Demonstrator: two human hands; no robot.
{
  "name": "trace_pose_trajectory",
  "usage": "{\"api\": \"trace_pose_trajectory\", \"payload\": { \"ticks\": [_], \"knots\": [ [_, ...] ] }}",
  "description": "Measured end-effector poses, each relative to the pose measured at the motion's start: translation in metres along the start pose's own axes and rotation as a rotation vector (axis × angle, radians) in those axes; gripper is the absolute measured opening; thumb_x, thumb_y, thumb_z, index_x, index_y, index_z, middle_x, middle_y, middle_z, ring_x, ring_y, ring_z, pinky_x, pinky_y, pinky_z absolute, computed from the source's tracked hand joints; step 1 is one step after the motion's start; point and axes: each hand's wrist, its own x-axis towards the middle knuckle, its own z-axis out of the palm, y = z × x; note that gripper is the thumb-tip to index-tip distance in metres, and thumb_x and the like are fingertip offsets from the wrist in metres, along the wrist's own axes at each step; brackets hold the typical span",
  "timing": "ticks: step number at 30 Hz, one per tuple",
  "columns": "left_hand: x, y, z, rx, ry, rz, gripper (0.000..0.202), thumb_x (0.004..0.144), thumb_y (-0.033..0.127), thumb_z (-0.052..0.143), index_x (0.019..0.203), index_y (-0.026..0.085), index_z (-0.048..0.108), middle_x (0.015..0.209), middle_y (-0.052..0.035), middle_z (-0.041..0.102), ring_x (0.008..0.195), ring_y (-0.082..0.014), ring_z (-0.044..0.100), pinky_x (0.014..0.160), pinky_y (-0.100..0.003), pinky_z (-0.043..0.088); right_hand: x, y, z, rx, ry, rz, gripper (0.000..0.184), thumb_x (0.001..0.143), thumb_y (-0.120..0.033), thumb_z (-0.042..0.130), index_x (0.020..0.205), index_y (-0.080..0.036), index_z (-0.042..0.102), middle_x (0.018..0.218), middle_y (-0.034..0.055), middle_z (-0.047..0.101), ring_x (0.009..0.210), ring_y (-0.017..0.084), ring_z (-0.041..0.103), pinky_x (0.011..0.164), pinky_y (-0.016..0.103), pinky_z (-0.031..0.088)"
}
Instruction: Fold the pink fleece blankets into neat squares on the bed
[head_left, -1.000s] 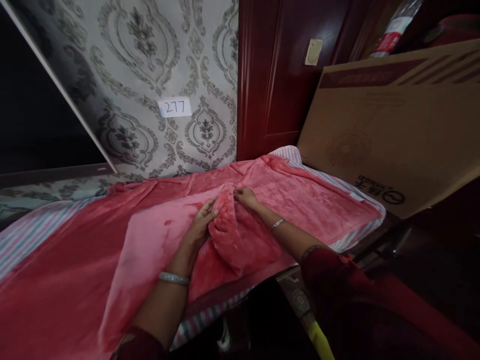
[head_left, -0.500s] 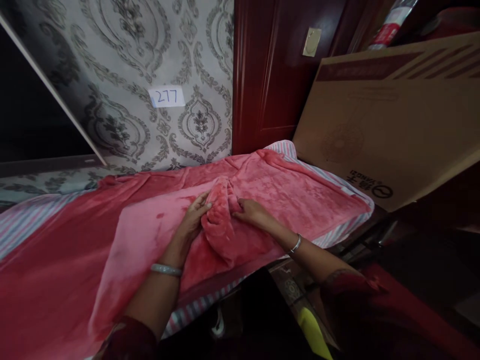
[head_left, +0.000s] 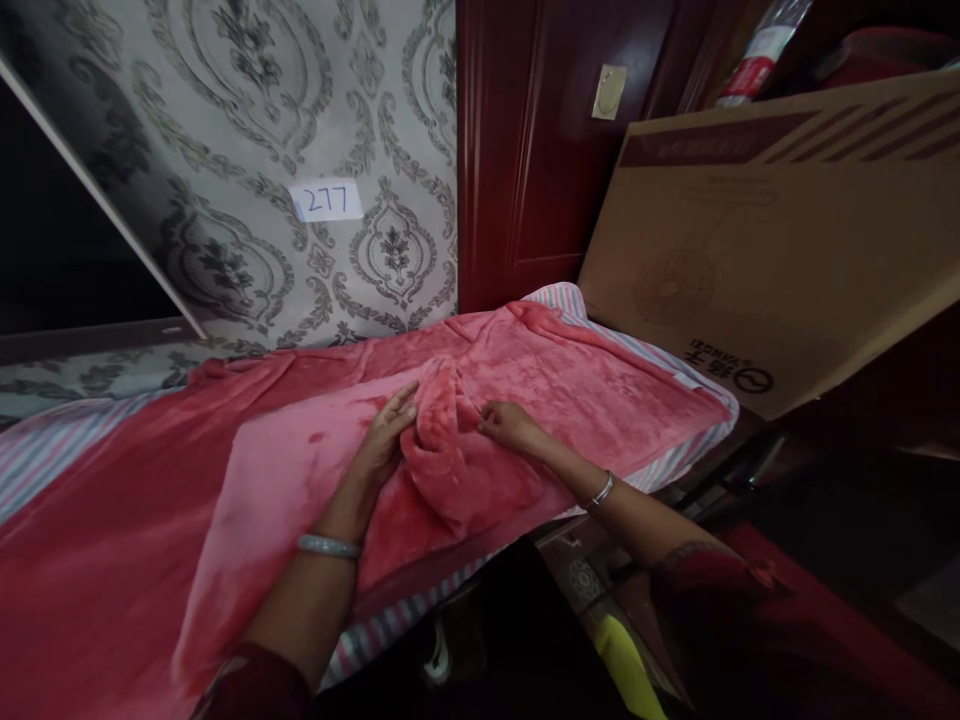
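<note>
A pink plush blanket lies spread over a striped sheet on a bed. A bunched fold of the blanket rises in the middle. My left hand lies against the fold's left side, fingers stretched out along the fabric. My right hand is on the fold's right side, its fingers bent and pressed into the plush. Both wrists wear bracelets.
A large cardboard box leans over the bed's right end. Patterned wallpaper with a paper label reading 277 is behind the bed. A dark red door stands beside it. A yellow object sits low near the bed's edge.
My right hand has drawn back from the top of the fold towards me and to the right. The left hand has stayed against the fold with fingers straighter.
</note>
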Motion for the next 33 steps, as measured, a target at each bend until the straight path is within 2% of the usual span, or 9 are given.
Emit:
{"api": "trace_pose_trajectory", "payload": {
  "ticks": [7,9,12,16,21,24,26,30,33],
  "knots": [
    [0.001,0.0,-0.005,0.013,-0.098,0.053,0.065,0.077,0.044,0.082,0.134,0.02,0.063,0.132,-0.0174,0.069,0.123,-0.0318,0.065,0.104,-0.045,0.05,0.005,-0.003,-0.026,0.135,0.118,0.111,0.022,0.078,-0.01,0.058,0.092,-0.021,0.071,0.066,0.0,0.067,0.058,0.017,0.06,0.06,0.028,0.044],
    [0.0,-0.001,-0.004,0.141,-0.131,0.084,0.062,0.08,0.046,0.079,0.135,0.02,0.064,0.134,-0.018,0.067,0.127,-0.0329,0.062,0.107,-0.048,0.047,0.001,-0.011,-0.035,0.164,0.202,0.005,0.023,0.081,-0.013,0.057,0.097,-0.021,0.071,0.077,0.0027,0.072,0.066,0.018,0.064,0.063,0.029,0.048],
    [-0.005,-0.005,0.002,0.644,-0.267,0.247,0.055,0.086,0.048,0.071,0.135,0.023,0.065,0.144,-0.0142,0.062,0.137,-0.0323,0.053,0.117,-0.052,0.037,-0.012,-0.033,-0.041,0.164,0.283,-0.257,0.025,0.085,-0.019,0.056,0.105,-0.022,0.071,0.099,0.0064,0.075,0.085,0.021,0.069,0.074,0.033,0.053],
    [-0.009,-0.013,0.013,1.339,-0.483,0.54,0.054,0.093,0.044,0.058,0.142,0.023,0.059,0.156,-0.0121,0.049,0.147,-0.0323,0.038,0.122,-0.057,0.026,-0.02,-0.07,-0.027,0.091,0.221,-0.473,0.034,0.089,-0.022,0.054,0.119,-0.02,0.069,0.119,0.0091,0.072,0.106,0.021,0.067,0.094,0.038,0.053],
    [-0.011,-0.019,0.02,1.354,-0.541,0.609,0.042,0.096,0.037,0.05,0.129,0.017,0.067,0.139,-0.0144,0.065,0.132,-0.0308,0.055,0.113,-0.051,0.041,-0.001,-0.103,0.007,-0.084,0.022,-0.45,0.048,0.094,-0.024,0.052,0.141,-0.016,0.057,0.145,0.0143,0.059,0.136,0.024,0.053,0.117,0.045,0.037],
    [-0.014,-0.002,0.015,1.298,-0.442,0.553,0.039,0.095,0.03,0.046,0.124,0.017,0.068,0.127,-0.013,0.071,0.119,-0.0277,0.064,0.105,-0.046,0.049,0.016,-0.118,0.02,-0.195,-0.095,-0.393,0.052,0.098,-0.026,0.047,0.147,-0.011,0.051,0.153,0.0172,0.051,0.143,0.026,0.045,0.121,0.046,0.031],
    [-0.016,0.022,0.004,1.413,-0.31,0.487,0.042,0.093,0.027,0.047,0.129,0.017,0.067,0.132,-0.0136,0.068,0.123,-0.0274,0.063,0.108,-0.045,0.047,0.028,-0.13,0.024,-0.258,-0.129,-0.38,0.052,0.1,-0.028,0.043,0.149,-0.011,0.049,0.154,0.0172,0.049,0.145,0.026,0.043,0.12,0.045,0.032],
    [-0.023,0.077,-0.035,1.848,0.13,0.181,0.051,0.096,0.039,0.047,0.142,0.018,0.058,0.151,-0.0169,0.054,0.141,-0.0324,0.048,0.12,-0.052,0.032,0.049,-0.144,0.03,-0.382,-0.063,-0.293,0.05,0.104,-0.032,0.038,0.149,-0.014,0.049,0.155,0.0157,0.048,0.146,0.028,0.04,0.119,0.049,0.031],
    [-0.033,0.095,-0.073,1.988,0.38,-0.08,0.057,0.1,0.043,0.038,0.148,0.017,0.052,0.155,-0.0186,0.048,0.148,-0.0358,0.037,0.121,-0.062,0.02,0.055,-0.125,0.041,-0.461,0.028,-0.192,0.051,0.105,-0.041,0.038,0.151,-0.019,0.047,0.16,0.0131,0.042,0.151,0.032,0.03,0.121,0.057,0.022]
  ]
}}
